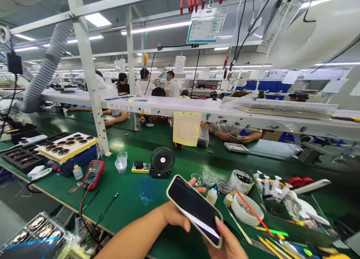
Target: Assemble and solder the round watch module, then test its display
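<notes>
A smartphone (191, 202) in a pale case is held over the green bench, its dark screen facing up and catching a strip of light. My left hand (178, 216) grips its left side from beneath, thumb along the near edge and fingertips showing beyond the far edge. At the phone's lower right end, my right hand (225, 242) holds it with a fingertip on the edge of the screen; the rest of that hand runs out of view. Just past the phone stand small dropper bottles (212, 196) and clear plastic cups (209, 178).
A red multimeter (93, 174), a black fan (162, 160) and a blue box (70, 163) topped by a yellow tray stand on the left. To the right are a white bowl (247, 210), a green parts bin (295, 214) and several tools. Co-workers' hands (243, 139) show beyond the shelf.
</notes>
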`<state>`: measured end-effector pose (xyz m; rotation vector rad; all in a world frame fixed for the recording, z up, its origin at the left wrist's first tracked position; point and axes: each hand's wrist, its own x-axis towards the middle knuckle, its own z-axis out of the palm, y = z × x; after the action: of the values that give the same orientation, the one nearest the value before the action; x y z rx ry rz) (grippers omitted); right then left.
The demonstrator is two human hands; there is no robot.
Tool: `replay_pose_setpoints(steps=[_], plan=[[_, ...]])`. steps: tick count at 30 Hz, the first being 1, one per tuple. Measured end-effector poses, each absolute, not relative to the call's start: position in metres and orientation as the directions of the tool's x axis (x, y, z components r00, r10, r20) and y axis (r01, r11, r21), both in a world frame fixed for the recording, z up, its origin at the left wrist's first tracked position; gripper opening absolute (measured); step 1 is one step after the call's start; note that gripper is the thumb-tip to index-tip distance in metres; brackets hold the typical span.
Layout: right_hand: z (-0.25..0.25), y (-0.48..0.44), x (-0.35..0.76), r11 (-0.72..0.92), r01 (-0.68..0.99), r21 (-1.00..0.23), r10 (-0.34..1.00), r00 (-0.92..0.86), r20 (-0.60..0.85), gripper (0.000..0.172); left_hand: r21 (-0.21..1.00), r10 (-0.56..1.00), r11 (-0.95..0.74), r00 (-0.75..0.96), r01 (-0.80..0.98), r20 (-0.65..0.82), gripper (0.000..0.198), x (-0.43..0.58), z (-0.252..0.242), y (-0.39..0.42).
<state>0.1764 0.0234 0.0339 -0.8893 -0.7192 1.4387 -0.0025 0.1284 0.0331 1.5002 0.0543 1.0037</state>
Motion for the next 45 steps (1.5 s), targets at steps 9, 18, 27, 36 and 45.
replay_pose_setpoints(steps=[9, 18, 27, 36, 45], plan=[[0.027, 0.086, 0.153, -0.352, -0.414, -0.839, 0.886, -0.437, -0.156, 0.042, 0.613, 0.719, 0.172, 0.524, -0.771, 0.457, 0.100, 0.000, 0.016, 0.148], [-0.034, 0.097, 0.166, -0.375, -0.369, -0.851, 0.752, -0.658, -0.046, 0.073, 0.689, 0.637, 0.356, 0.704, -0.631, 0.315, 0.092, 0.013, -0.011, 0.146], [-0.016, 0.086, 0.168, -0.533, -0.333, -0.778, 0.699, -0.692, -0.182, 0.066, 0.688, 0.699, 0.376, 0.678, -0.621, 0.229, 0.107, 0.008, -0.006, 0.145], [-0.002, 0.083, 0.161, -0.516, -0.294, -0.805, 0.715, -0.666, -0.215, 0.054, 0.710, 0.726, 0.382, 0.667, -0.592, 0.165, 0.117, -0.003, 0.003, 0.142], [0.006, 0.081, 0.163, -0.551, -0.287, -0.784, 0.674, -0.707, -0.215, 0.059, 0.671, 0.712, 0.453, 0.691, -0.587, 0.124, 0.105, -0.011, 0.005, 0.136]])
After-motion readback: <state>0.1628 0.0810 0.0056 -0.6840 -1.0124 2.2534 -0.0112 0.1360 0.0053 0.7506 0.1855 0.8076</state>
